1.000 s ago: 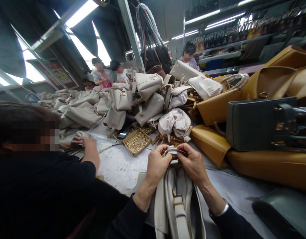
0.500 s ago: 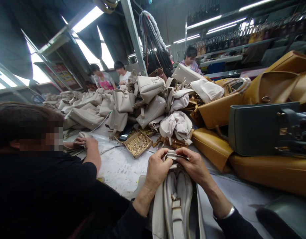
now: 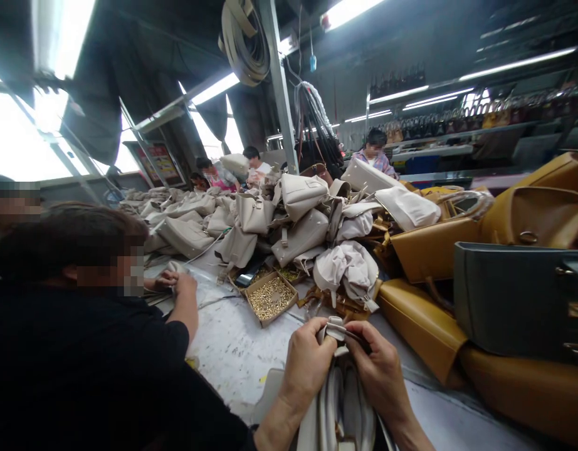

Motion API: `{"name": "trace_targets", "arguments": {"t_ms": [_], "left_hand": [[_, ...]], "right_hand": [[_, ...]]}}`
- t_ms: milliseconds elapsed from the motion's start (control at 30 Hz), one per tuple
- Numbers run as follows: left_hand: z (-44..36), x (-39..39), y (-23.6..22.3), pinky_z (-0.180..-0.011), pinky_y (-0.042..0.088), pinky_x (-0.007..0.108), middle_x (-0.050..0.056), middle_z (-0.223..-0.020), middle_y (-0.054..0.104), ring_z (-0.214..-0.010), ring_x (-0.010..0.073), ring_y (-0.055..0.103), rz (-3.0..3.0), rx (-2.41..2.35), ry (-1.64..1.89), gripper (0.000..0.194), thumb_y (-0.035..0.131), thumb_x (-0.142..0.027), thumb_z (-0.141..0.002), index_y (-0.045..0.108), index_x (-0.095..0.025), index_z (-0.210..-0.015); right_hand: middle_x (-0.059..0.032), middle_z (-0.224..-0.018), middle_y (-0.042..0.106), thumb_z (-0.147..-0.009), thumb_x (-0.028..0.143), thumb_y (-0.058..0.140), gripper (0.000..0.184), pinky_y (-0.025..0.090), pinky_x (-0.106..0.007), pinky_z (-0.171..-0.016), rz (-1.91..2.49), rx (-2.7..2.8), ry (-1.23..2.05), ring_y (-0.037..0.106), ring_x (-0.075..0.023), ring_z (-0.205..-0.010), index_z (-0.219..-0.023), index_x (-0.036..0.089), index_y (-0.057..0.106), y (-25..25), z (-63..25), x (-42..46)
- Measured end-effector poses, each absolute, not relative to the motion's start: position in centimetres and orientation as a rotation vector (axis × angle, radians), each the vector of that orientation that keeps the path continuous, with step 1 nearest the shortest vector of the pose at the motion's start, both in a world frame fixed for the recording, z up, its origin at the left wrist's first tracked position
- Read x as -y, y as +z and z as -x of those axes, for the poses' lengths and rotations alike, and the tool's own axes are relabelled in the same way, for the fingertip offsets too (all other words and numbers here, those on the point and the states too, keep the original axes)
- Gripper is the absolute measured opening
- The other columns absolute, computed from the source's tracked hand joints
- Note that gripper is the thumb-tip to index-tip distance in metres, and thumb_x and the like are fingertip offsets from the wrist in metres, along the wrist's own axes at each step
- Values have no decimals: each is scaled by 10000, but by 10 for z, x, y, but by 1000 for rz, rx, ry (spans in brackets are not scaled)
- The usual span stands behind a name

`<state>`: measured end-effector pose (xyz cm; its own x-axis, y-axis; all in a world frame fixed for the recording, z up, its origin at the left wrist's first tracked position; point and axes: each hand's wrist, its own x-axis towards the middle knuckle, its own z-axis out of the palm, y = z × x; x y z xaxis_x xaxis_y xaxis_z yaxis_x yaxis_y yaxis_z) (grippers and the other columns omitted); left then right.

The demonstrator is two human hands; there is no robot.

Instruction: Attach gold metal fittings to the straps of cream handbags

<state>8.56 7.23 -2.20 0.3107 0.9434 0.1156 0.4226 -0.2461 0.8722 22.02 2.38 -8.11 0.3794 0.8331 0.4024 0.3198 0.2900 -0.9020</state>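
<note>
An off-white handbag (image 3: 308,421) lies open below my hands, its zipped top facing up and its near end cut off by the frame's bottom edge. At its far end, my left hand (image 3: 310,360) pinches a short off-white strap (image 3: 336,327) between thumb and fingers. Gripping the same strap end from the other side is my right hand (image 3: 378,363), also closed, with thumb and forefinger pressed together. The fingers partly cover the strap, so how it joins the bag cannot be made out.
A cardboard box of small gold metal pieces (image 3: 270,299) sits beyond my hands. Off-white bags (image 3: 251,216) are heaped behind it. Mustard bags (image 3: 420,313) and a dark green bag (image 3: 505,300) stand right. A co-worker in black (image 3: 96,338) works close on my left.
The camera view has tilted up and turned left, so the scene sits lower and further right. Both hands keep their pinch on the strap.
</note>
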Motion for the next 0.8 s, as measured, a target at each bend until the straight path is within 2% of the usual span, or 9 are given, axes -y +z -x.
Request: {"name": "trace_targets", "arguments": {"t_ms": [167, 300, 400, 500, 600, 700, 800], "left_hand": [[-92, -67, -21, -762, 425, 288, 32, -912, 722, -872, 204, 655, -2034, -1324, 838, 163, 530, -170, -842, 674, -201, -913], [-95, -66, -19, -719, 373, 298, 25, -853, 667, -824, 203, 619, -2228, -1355, 773, 80, 521, -163, -827, 589, -204, -824], [-93, -64, -18, -685, 341, 303, 24, -826, 648, -793, 199, 601, -2313, -1321, 709, 59, 536, -151, -784, 558, -204, -793], [-90, -61, -17, -655, 320, 301, 18, -806, 641, -754, 188, 584, -2361, -1209, 661, 57, 566, -154, -753, 562, -202, -785], [-86, -58, -18, -654, 332, 295, 19, -803, 652, -748, 183, 589, -2318, -1163, 690, 54, 585, -153, -748, 595, -194, -782], [-81, -59, -20, -711, 384, 287, 30, -853, 695, -809, 191, 626, -2167, -1199, 806, 132, 565, -143, -783, 672, -188, -848], [-74, -63, -25, -784, 437, 278, 33, -922, 739, -880, 195, 662, -1947, -1179, 893, 229, 555, -134, -805, 727, -188, -946]], "right_hand": [[-43, -971, 747, -930, 332, 631, 160, 496, -293, -827, 1267, 1206, 464, 685, -224, -906, -995, 231, 737, -89, -225, -25], [-51, -993, 754, -899, 355, 662, 187, 492, -299, -837, 1253, 1193, 598, 678, -238, -935, -999, 226, 753, -88, -238, -27], [-44, -926, 743, -847, 395, 740, 223, 488, -288, -790, 1206, 1167, 847, 656, -224, -869, -963, 204, 755, -87, -253, -28], [-28, -830, 721, -732, 425, 865, 315, 471, -265, -713, 1107, 1077, 1167, 620, -190, -764, -884, 178, 742, -87, -266, -30], [-17, -762, 694, -648, 461, 925, 412, 441, -253, -638, 1056, 998, 1325, 578, -161, -670, -843, 162, 719, -87, -269, -32], [-19, -782, 684, -694, 513, 883, 427, 448, -261, -639, 1098, 1075, 1250, 579, -170, -688, -877, 165, 718, -82, -263, -34], [-17, -824, 682, -792, 508, 794, 355, 469, -265, -689, 1177, 1250, 1054, 596, -188, -760, -905, 182, 710, -76, -252, -34]]}}
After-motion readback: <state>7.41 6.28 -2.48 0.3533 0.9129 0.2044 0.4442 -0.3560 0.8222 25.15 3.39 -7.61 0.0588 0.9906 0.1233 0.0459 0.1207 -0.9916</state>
